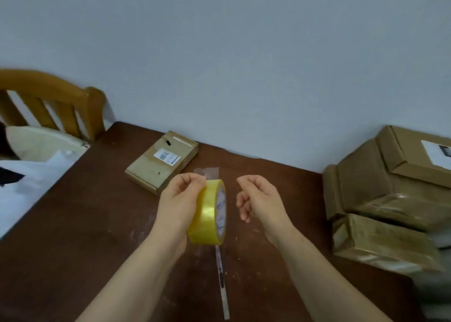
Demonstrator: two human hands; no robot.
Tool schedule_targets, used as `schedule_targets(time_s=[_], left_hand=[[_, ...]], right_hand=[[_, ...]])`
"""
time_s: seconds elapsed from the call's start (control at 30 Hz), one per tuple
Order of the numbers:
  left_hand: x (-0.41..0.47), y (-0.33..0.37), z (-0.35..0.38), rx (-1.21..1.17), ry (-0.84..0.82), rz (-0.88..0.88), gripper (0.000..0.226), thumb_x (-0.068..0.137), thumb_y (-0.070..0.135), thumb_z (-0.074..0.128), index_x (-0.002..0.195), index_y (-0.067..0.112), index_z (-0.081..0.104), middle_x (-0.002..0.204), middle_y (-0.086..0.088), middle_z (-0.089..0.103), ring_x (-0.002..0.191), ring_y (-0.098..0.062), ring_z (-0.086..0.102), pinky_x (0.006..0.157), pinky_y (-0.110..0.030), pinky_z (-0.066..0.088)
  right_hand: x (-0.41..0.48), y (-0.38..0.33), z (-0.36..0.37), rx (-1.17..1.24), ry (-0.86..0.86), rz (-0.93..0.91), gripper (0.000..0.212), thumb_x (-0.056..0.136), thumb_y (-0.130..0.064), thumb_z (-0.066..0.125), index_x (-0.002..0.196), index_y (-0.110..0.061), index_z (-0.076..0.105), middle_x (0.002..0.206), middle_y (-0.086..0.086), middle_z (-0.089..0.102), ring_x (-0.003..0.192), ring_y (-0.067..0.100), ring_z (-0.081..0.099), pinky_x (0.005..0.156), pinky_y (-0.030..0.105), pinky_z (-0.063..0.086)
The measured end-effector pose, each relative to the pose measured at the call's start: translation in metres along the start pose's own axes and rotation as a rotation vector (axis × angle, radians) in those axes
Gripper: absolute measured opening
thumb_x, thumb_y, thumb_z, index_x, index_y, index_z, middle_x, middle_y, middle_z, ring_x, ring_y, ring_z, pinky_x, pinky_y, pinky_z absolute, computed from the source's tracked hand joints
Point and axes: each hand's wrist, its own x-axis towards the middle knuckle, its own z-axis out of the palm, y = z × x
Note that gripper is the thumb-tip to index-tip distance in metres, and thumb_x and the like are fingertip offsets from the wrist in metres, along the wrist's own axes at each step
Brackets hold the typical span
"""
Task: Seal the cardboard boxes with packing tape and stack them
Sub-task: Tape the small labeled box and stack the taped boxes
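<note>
**Item.** The roll of yellow-tinted packing tape is held in the air above the middle of the worktop, standing on edge with its core facing right. A short clear tab of tape stands free above its top.

**Grips.** The left grip grasps the roll, palm against its left face, fingers curled over the top beside the tab. The right grip is just to the right of the roll, apart from it, fingers loosely curled and holding nothing.

**Surroundings.**
- A flat box with a printed label lies on the worktop beyond the grips, near the wall. Whether its seam is taped cannot be told.
- A stack of boxes sits at the right edge. The lower ones show a glossy sheen that is probably tape.
- A slim tool, seemingly a cutter, lies on the worktop below the roll.
- A wooden chair stands at the far left.

**Assessment.** The step in hand appears to be drawing out a length of tape for the flat box. No box is being sealed yet. The next move calls for the right grip to pinch the tab by its edge and pull it away while the left grip steadies the roll. The strip must stay taut so that it does not fold onto itself. It then goes along the box seam, with the cutter within reach for severing.
</note>
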Motion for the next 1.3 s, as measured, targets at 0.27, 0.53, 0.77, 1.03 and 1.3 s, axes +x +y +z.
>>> schedule_targets(time_s=[0.27,0.53,0.77,1.03,1.3], left_hand=[[0.045,0.018,-0.152,-0.012,0.186,-0.068,0.013,0.087,0.018,0.065,0.074,0.020,0.062,0.072,0.004,0.060,0.065,-0.012,0.053,0.062,-0.030,0.045],[0.076,0.015,-0.202,-0.032,0.322,-0.134,0.016,0.088,0.016,0.064,0.072,0.019,0.061,0.077,-0.003,0.059,0.070,-0.017,0.052,0.064,-0.031,0.044],[0.101,0.020,-0.227,-0.029,0.490,-0.101,0.015,0.088,0.017,0.063,0.073,0.020,0.061,0.076,0.001,0.061,0.068,-0.015,0.056,0.066,-0.031,0.049],[0.125,0.034,-0.237,-0.029,0.347,-0.105,0.018,0.089,0.012,0.061,0.073,0.020,0.059,0.074,0.001,0.059,0.069,-0.013,0.055,0.068,-0.031,0.049],[0.129,0.044,-0.278,0.006,0.172,-0.126,0.018,0.089,0.015,0.062,0.073,0.022,0.058,0.073,0.005,0.058,0.065,-0.008,0.055,0.054,-0.018,0.049]], right_hand=[[0.047,0.029,0.142,-0.331,-0.044,0.102,0.013,0.096,-0.011,0.052,0.099,-0.017,0.063,0.083,0.002,0.064,0.059,0.009,0.061,0.051,0.021,0.051],[0.129,0.052,0.195,-1.146,-0.275,-0.218,0.079,0.093,-0.040,0.059,0.153,-0.013,0.017,0.162,0.007,0.005,0.149,0.020,0.002,0.118,0.032,0.004],[0.146,0.080,0.216,-1.393,-0.347,-0.324,0.103,0.083,-0.065,0.054,0.154,-0.014,-0.001,0.162,0.006,-0.010,0.148,0.021,-0.010,0.117,0.035,-0.006],[0.000,0.116,0.238,-1.228,-0.428,-0.301,0.070,0.097,-0.048,0.036,0.154,-0.017,0.011,0.162,0.005,-0.005,0.148,0.021,-0.004,0.117,0.033,-0.005],[-0.007,0.086,0.268,-0.891,-0.130,-0.124,0.041,0.098,-0.013,0.045,0.138,-0.015,0.047,0.139,0.002,0.045,0.120,0.020,0.049,0.100,0.030,0.040]])
